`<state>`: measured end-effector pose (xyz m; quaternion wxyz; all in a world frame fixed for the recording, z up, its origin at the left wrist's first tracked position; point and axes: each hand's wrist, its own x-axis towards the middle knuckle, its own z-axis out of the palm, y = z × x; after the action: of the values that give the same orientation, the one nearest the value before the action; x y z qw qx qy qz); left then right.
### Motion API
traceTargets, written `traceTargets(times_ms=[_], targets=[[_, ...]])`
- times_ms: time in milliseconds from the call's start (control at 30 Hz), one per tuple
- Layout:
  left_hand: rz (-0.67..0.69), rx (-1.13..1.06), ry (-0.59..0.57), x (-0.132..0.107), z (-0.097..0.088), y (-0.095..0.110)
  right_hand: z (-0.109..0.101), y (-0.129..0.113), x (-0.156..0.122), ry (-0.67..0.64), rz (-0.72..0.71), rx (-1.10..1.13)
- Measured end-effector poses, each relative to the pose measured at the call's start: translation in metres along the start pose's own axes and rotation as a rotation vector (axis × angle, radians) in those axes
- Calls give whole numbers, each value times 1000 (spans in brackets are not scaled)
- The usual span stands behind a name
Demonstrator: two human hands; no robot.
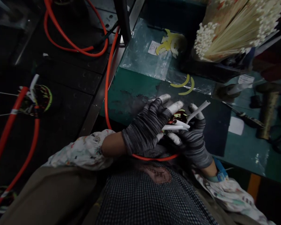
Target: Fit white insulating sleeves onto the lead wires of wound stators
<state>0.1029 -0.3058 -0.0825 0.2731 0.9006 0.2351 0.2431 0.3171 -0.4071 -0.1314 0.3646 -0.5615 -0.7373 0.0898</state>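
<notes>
Both my hands wear grey knit gloves with taped fingertips and meet in front of my lap at the edge of a green worktable (128, 93). My left hand (147, 125) lies over a small dark wound part with red and yellow on it (179, 115), its fingers stretched forward. My right hand (192, 137) is closed around the same part and white sleeve tubes (198, 111) that stick out between its fingers. More white tubes (175, 126) cross between the two hands.
A large bundle of white tubes (234, 28) lies at the back right. Yellow curved strips (184, 85) and a clear plastic bag (147, 53) rest on the table. Orange hoses (106, 90) run along the table's left edge and across the dark floor. Another wound part (37, 98) hangs at left.
</notes>
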Motion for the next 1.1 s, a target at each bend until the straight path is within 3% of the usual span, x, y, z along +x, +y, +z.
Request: traceTargets(times_ms=[233,367,433,600,633,700,800,900,1000,1100], targets=[[-19,-8,25,2,-3,8,5,-16,-1,32,226,42],[-75,-69,14,5,-5,-2,7,-16,10,-17,277,146],[-79,-120,-5,8,-8,-18,6,-9,21,-75,231,183],[-64,-287,-132,17,-24,-75,-1,22,69,-244,-120,154],[-88,-273,-130,18,-27,-83,-1,28,79,-285,-163,164],[-118,-140,-15,17,-30,-88,4,38,93,-310,-212,188],[-6,205,141,12,-28,-73,20,45,100,-173,-248,195],[112,409,-16,7,-25,-47,24,49,97,97,-213,58],[103,468,-175,3,-25,-28,-1,62,102,351,-75,-192],[122,418,-71,-5,-20,-22,-43,89,120,548,56,-367]])
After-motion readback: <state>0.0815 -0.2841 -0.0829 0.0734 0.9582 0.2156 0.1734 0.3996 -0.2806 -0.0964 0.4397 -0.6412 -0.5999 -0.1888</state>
